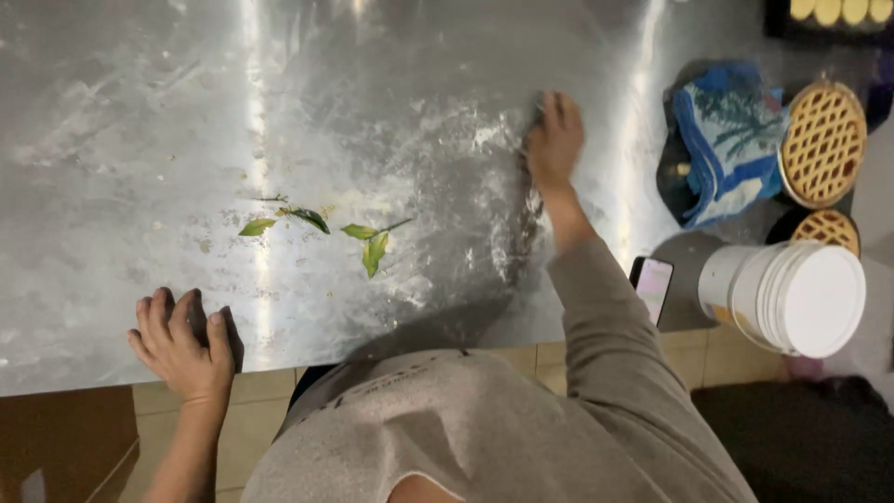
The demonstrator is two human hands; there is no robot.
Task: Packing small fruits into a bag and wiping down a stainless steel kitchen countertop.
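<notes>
My left hand (182, 340) rests flat on the near edge of a steel table (121, 140), fingers spread, holding nothing. My right hand (554, 140) reaches out over the middle of the table, fingers together and pressed down where white flour (447, 177) is smeared across the steel. A dark edge shows beside the fingers; whether the hand holds something I cannot tell. A few green leaves (368, 244) on a thin twig lie on the table between my two hands.
A blue and white cloth (731, 140) lies at the table's right end. Past it stand lattice-topped tarts (824, 140) and a stack of white buckets (792, 293). A phone (652, 284) lies near my right elbow. The floor is tiled.
</notes>
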